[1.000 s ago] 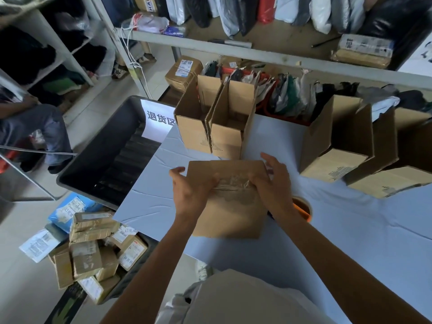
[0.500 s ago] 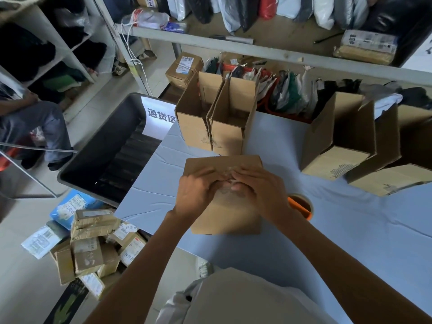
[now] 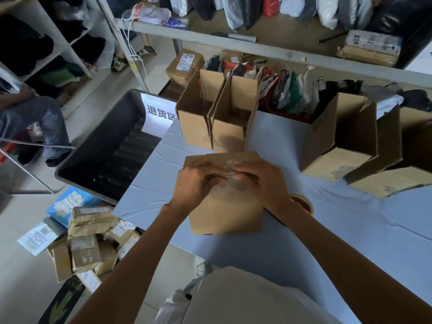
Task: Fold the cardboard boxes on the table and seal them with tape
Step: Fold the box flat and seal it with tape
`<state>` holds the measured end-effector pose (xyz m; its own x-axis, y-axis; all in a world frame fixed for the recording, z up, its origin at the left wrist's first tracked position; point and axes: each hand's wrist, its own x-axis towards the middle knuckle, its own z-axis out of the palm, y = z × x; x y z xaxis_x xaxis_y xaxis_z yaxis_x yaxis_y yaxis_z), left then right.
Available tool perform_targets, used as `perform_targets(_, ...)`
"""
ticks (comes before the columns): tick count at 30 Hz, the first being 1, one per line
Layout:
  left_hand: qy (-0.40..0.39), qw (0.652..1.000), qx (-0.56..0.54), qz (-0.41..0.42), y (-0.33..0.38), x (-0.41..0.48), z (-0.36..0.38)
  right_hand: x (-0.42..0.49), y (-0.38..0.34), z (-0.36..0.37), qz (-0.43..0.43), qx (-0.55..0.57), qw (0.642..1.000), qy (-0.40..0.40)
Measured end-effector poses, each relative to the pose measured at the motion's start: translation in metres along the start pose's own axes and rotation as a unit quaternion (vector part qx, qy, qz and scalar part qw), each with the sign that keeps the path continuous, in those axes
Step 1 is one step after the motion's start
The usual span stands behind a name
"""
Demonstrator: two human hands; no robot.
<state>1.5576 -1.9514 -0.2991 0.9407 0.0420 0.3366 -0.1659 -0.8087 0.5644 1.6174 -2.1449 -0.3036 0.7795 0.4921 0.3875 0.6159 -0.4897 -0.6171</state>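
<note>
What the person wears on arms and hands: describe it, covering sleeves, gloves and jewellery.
Both arms are bare up to the wrists, with no sleeve reaching them in view. The left hand and right hand wear no gloves. No watch or band shows at either wrist, and no ring shows, though the fingers are blurred. A white garment covers the torso at the bottom of the picture.

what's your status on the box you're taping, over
Left hand and right hand meet atop the box, at the crinkled tape; pinching or pressing unclear. Box on table, top flaps shut. Orange roll by right wrist, not blocking.
</note>
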Motion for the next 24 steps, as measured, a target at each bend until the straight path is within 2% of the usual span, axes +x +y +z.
perform_targets(3, 0.004, 0.999, -0.028, -0.031, 0.0, 0.003, 0.002, -0.002, 0.004, -0.003, 0.012, 0.001, 1.0, -0.009)
perform_targets(5, -0.009, 0.999, -0.032, -0.032, 0.0, 0.003, -0.001, 0.001, 0.006, -0.008, 0.02, 0.048, 0.998, -0.045)
perform_targets(9, -0.094, 0.995, -0.01, -0.04, -0.002, -0.002, -0.007, 0.001, 0.014, -0.012, 0.001, 0.05, 0.991, -0.127)
perform_targets(12, -0.077, 0.997, 0.019, -0.022, 0.003, -0.002, -0.006, 0.003, 0.007, -0.005, 0.036, 0.016, 0.996, -0.082)
perform_targets(15, -0.048, 0.998, 0.002, -0.042, 0.009, 0.001, -0.005, 0.004, 0.001, 0.006, 0.029, -0.011, 0.999, -0.036)
perform_targets(20, -0.044, 0.995, -0.064, -0.066, 0.0, 0.001, -0.004, 0.0, 0.007, 0.001, -0.011, -0.003, 0.996, -0.094)
perform_targets(24, -0.043, 0.998, -0.008, -0.037, 0.01, 0.008, -0.005, 0.008, -0.004, -0.002, 0.002, -0.002, 0.999, -0.037)
